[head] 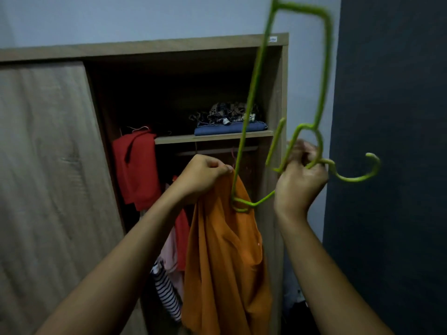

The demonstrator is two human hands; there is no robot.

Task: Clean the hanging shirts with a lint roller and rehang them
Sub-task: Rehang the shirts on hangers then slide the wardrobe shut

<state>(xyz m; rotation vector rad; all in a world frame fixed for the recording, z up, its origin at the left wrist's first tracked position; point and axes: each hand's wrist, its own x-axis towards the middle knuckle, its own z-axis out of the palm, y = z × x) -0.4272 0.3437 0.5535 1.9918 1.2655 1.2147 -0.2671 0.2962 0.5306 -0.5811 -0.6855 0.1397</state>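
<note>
Bedroom, dim; open wooden wardrobe (278, 93) ahead. Nearest: left hand (205, 175), centre, fingers curled, pinching orange shirt (225, 250) at its top edge. Right hand (300, 175), 3 o'clock, fingers wrapped round green hanger (324, 68) by its hook; hanger upended, lower end tucked into shirt. Advice: level hanger, spread neckline over both arms. Beyond: red garment (137, 165), 9 o'clock; folded clothes (229, 128), 12 o'clock.

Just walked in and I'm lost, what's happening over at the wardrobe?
A person stands at an open wardrobe with an orange shirt and a green hanger. The left hand pinches the shirt's top edge. The right hand grips the hanger near its hook, tilted on end, with its lower corner at the shirt's top. The shirt is not hung on the rail. Red clothes hang inside. No lint roller is in view.
</note>
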